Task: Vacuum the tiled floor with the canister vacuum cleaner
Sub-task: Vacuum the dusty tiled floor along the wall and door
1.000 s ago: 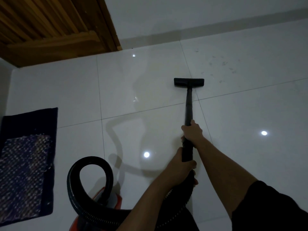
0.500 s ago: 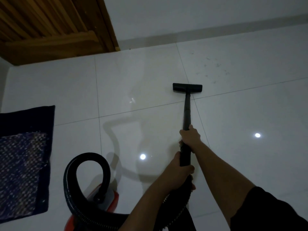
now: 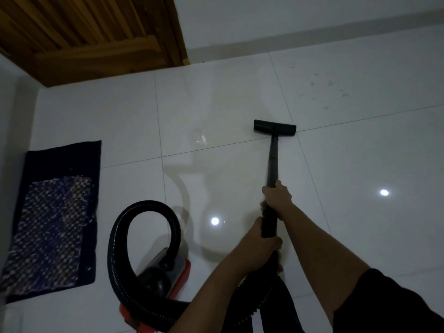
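Vacuum, a red and black canister, sits on the tiled floor at the lower left of the view. Its ribbed black hose rises from the top of the body, loops over in an arch, runs down and along the bottom edge, and goes up to the wand. The wand slants away from the person to the nozzle, which lies flat on the floor just beyond a tile joint, near where four tiles meet. The right hand is wrapped round the wand farther along, fingers curled tight about it. The left hand grips nearer the body, where the wand meets the hose, its fingers closed round the tube. A black sleeve covers the right upper arm. Beyond the nozzle to the right, the tile bears what look like faint specks of dirt in the dim light. A dark mat with a patterned middle lies by the left edge, apart from the hose. A wooden door stands at the top left, beside a white wall. Two bright glints shine on the glossy tiles.
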The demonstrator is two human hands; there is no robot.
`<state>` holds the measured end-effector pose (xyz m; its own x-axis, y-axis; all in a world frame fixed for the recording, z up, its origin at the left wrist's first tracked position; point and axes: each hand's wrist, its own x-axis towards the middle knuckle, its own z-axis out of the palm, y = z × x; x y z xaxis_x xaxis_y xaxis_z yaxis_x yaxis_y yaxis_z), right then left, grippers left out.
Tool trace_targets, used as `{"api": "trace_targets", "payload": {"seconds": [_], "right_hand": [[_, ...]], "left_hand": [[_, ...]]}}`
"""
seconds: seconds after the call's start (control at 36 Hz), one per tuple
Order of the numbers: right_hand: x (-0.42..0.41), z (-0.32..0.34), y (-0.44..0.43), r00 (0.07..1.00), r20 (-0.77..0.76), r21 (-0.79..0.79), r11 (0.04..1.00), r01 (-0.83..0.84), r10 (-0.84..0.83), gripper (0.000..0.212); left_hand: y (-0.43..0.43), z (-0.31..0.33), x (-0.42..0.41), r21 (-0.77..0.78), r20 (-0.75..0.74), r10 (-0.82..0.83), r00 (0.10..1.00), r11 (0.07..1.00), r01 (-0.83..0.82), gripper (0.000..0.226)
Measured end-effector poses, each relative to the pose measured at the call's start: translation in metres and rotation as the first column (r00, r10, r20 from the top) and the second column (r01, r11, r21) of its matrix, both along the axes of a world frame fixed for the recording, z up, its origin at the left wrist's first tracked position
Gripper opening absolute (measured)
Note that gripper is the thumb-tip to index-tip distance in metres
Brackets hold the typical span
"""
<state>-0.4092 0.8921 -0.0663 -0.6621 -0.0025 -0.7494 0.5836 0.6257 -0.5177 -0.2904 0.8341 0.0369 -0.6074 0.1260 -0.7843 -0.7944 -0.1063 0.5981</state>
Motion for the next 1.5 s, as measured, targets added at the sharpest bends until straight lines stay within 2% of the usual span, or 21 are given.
{"api": "trace_targets", "payload": {"seconds": [0.08,0.19,0.36,0.53,0.72,0.86,1.08,1.19,1.39,1.5], "right_hand": [[0.008,0.001,-0.010,0.999,-0.007,0.009,0.999,-0.035,0.035,0.044],[0.016,0.000,-0.024,0.999,-0.001,-0.010,0.999,-0.044,0.044,0.038],[0.025,-0.007,-0.047,0.998,0.049,-0.044,0.999,-0.032,0.035,0.038],[0.022,-0.014,-0.064,0.996,0.085,-0.076,0.997,-0.025,0.031,0.047],[0.008,-0.023,-0.065,0.996,0.086,-0.083,0.996,-0.013,0.020,0.051],[-0.002,-0.024,-0.048,0.999,0.051,-0.065,0.998,-0.016,0.020,0.043],[0.000,-0.020,-0.001,0.999,0.004,0.053,0.998,-0.041,0.041,0.049],[0.008,-0.018,0.027,1.000,-0.011,0.082,0.996,0.028,-0.027,0.051],[0.013,-0.024,0.064,0.988,0.013,0.033,0.987,0.157,-0.157,0.052],[0.009,-0.025,0.080,0.985,0.007,0.024,0.985,0.173,-0.173,0.053]], "left_hand": [[-0.008,-0.002,0.009,-0.058,-0.001,-0.010,1.000,0.998,0.010,0.033],[-0.017,-0.005,0.019,-0.051,-0.002,0.016,1.000,0.999,-0.016,0.024],[-0.029,-0.009,0.030,-0.058,0.008,0.070,0.998,0.996,-0.069,0.038],[-0.040,-0.026,0.032,-0.074,-0.005,0.093,0.996,0.993,-0.093,0.035],[-0.039,-0.035,0.017,-0.086,-0.007,0.081,0.997,0.993,-0.082,0.044],[-0.025,-0.041,0.006,-0.065,0.001,0.077,0.997,0.995,-0.077,0.038],[0.003,-0.033,0.004,0.061,0.014,0.041,0.999,0.997,-0.042,0.048],[0.024,-0.029,0.006,0.096,0.015,-0.021,1.000,0.995,0.019,0.053],[0.049,-0.031,0.003,0.103,0.029,-0.130,0.991,0.987,0.126,0.053],[0.062,-0.031,-0.005,0.086,0.025,-0.154,0.988,0.985,0.151,0.049]]}}
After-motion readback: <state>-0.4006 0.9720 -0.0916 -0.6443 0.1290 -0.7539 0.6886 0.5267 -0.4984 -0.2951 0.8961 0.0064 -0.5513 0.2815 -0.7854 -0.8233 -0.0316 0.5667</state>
